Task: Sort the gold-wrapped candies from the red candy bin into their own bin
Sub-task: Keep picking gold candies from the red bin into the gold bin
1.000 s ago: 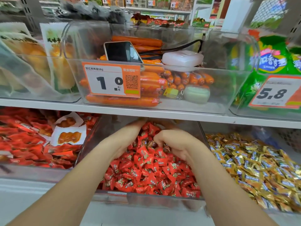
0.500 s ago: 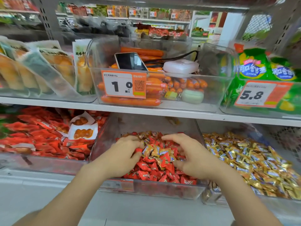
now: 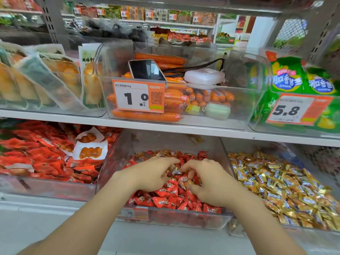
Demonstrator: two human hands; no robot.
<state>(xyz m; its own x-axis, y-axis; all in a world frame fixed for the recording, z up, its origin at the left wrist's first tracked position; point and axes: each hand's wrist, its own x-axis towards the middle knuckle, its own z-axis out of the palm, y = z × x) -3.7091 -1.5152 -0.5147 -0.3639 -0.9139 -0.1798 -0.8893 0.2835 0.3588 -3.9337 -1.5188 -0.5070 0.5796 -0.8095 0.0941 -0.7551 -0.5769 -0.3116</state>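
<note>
Lying between both hands [image 3: 152, 174] [image 3: 211, 184], gold-wrapped candies [image 3: 173, 169]

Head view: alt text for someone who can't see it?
The left hand and right hand dig into a clear bin of red candies, meeting over gold-wrapped candies mixed in. The gold candy bin sits to its right; sausages and a phone above.

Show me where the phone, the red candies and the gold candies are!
phone [image 3: 146, 69], head view, middle of its dark screen.
red candies [image 3: 161, 197], head view, a front wrapper.
gold candies [image 3: 276, 181], head view, middle of the pile.
</note>
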